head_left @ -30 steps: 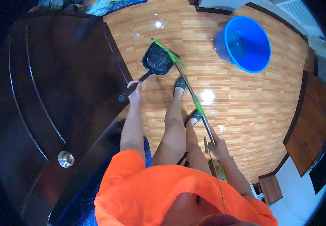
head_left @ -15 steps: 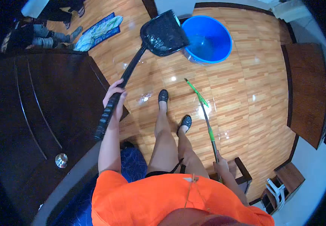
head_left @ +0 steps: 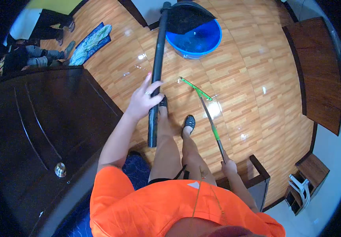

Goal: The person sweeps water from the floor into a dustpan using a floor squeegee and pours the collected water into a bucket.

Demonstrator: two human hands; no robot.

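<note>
My left hand grips the long black handle of a black dustpan. The pan is raised and tipped over the blue bucket, which holds water and stands on the wooden floor ahead. My right hand holds the top of a green-and-grey floor squeegee; its green blade rests on the floor just right of my feet. Both feet wear dark shoes between the two tools.
A dark wooden door with a metal knob stands at my left. A blue mat and a seated person's legs are at far left. Dark wood furniture lines the right wall; a small stool is by my right side.
My left hand swung the dustpan up from the floor and over to the bucket. The squeegee blade stayed on the floor while I moved closer to the bucket.
</note>
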